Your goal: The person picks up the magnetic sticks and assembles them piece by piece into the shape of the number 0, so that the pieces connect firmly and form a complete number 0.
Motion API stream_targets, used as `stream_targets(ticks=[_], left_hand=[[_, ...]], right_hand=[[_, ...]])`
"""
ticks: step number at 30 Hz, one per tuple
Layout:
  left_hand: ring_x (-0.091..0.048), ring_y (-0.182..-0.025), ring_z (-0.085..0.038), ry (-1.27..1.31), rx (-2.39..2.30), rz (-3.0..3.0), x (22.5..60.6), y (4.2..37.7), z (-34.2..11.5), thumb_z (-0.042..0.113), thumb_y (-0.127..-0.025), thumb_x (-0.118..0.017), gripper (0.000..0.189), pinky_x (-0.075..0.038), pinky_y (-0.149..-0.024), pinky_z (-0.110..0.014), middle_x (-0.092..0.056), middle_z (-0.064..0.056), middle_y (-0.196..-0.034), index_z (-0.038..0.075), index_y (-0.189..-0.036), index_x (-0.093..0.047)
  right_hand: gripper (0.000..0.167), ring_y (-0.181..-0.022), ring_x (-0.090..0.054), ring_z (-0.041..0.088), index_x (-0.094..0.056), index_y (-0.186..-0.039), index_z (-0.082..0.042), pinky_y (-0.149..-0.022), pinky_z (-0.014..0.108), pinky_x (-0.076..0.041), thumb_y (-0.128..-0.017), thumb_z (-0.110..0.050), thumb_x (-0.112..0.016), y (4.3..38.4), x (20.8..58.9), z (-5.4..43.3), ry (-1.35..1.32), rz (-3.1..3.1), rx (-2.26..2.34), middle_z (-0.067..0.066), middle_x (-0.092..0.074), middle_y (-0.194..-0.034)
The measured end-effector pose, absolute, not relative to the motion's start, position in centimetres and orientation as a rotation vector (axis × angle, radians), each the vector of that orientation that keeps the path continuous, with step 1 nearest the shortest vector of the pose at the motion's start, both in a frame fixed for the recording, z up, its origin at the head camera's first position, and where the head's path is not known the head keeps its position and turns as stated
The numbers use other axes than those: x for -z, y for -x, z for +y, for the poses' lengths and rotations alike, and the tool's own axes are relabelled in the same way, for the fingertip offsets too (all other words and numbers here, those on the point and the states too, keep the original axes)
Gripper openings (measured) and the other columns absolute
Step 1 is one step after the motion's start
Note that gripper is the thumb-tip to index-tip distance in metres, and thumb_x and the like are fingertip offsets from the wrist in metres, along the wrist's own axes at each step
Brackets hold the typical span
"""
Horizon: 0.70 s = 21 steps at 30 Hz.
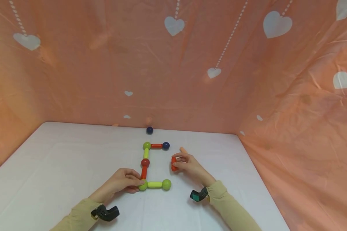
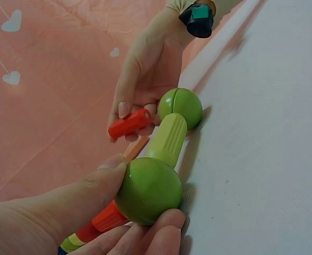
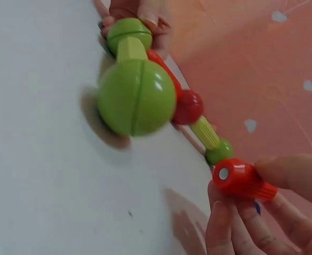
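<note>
On the white table lies a joined shape of magnetic balls and rods. Its corner green ball is pinched between the thumb and fingers of my left hand. From that ball a yellow-green rod runs right to another green ball. A red rod leads away to a red ball, then a yellow rod, a far green ball, a red rod and a dark blue ball. My right hand holds a loose red rod between thumb and fingers, right of the shape.
A single dark blue ball sits near the table's back edge. An orange rod shows behind the shape in the left wrist view. Around the white table hangs a peach curtain with white hearts.
</note>
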<state>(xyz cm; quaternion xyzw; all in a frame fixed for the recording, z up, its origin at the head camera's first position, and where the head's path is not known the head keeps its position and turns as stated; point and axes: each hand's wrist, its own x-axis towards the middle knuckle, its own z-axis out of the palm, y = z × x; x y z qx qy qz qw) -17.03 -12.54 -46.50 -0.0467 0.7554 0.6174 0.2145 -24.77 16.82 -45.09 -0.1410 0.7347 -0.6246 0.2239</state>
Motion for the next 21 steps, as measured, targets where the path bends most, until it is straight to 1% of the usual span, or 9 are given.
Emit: stream_targets(ticks=[2, 3, 5, 7, 11, 21], left_hand=[[-0.065, -0.071, -0.020, 0.129, -1.714, 2.093, 46.5, 17.0, -12.5, 0.028, -0.076, -0.082, 0.046, -0.057, -0.066, -0.031, -0.069, -0.007, -0.085, -0.002, -0.105, -0.063], [-0.065, -0.071, -0.020, 0.129, -1.716, 2.090, 46.5, 17.0, -12.5, 0.028, -0.076, -0.082, 0.046, -0.057, -0.066, -0.031, -0.069, -0.008, -0.085, -0.002, -0.105, -0.063], [-0.065, -0.071, -0.020, 0.130, -1.719, 2.087, 46.5, 17.0, -12.5, 0.028, -0.076, -0.082, 0.046, -0.057, -0.066, -0.031, -0.069, -0.008, -0.085, -0.002, -0.105, -0.063], [-0.065, -0.071, -0.020, 0.130, -1.719, 2.085, 46.4, 17.0, -12.5, 0.028, -0.076, -0.081, 0.046, -0.057, -0.066, -0.031, -0.069, -0.008, -0.085, -0.002, -0.105, -0.063], [-0.065, -0.071, -0.019, 0.127, -1.714, 2.089, 46.4, 17.0, -12.6, 0.029, -0.076, -0.081, 0.046, -0.057, -0.066, -0.032, -0.069, -0.008, -0.085, -0.003, -0.105, -0.063], [-0.066, -0.071, -0.020, 0.133, -1.704, 2.099, 46.4, 17.0, -12.5, 0.029, -0.076, -0.082, 0.045, -0.057, -0.066, -0.032, -0.069, -0.008, -0.085, -0.002, -0.104, -0.063]], right_hand=[[0.041, -0.088, -0.065, 0.020, -0.054, -0.125, 0.005, -0.080, 0.038, -0.055, -0.089, -0.009, -0.067, 24.7, 45.2, 16.4, 0.391, 1.994, 1.738, 0.022, -0.056, -0.120], [0.041, -0.087, -0.065, 0.020, -0.053, -0.125, 0.006, -0.080, 0.038, -0.055, -0.089, -0.009, -0.067, 24.6, 45.3, 16.2, 0.393, 1.978, 1.745, 0.020, -0.061, -0.109], [0.040, -0.085, -0.066, 0.020, -0.053, -0.124, 0.005, -0.080, 0.038, -0.055, -0.090, -0.008, -0.066, 24.5, 45.4, 15.8, 0.400, 1.957, 1.737, 0.014, -0.064, -0.101], [0.040, -0.086, -0.066, 0.021, -0.052, -0.125, 0.006, -0.081, 0.037, -0.055, -0.090, -0.008, -0.065, 24.3, 45.4, 15.6, 0.420, 1.940, 1.722, 0.012, -0.065, -0.099], [0.039, -0.088, -0.066, 0.023, -0.052, -0.126, 0.004, -0.082, 0.037, -0.054, -0.091, -0.011, -0.065, 23.9, 45.6, 15.2, 0.433, 1.928, 1.684, 0.013, -0.067, -0.099], [0.037, -0.088, -0.065, 0.020, -0.055, -0.124, 0.002, -0.081, 0.034, -0.054, -0.091, -0.011, -0.066, 23.3, 45.8, 14.8, 0.390, 1.953, 1.660, 0.012, -0.067, -0.099]])
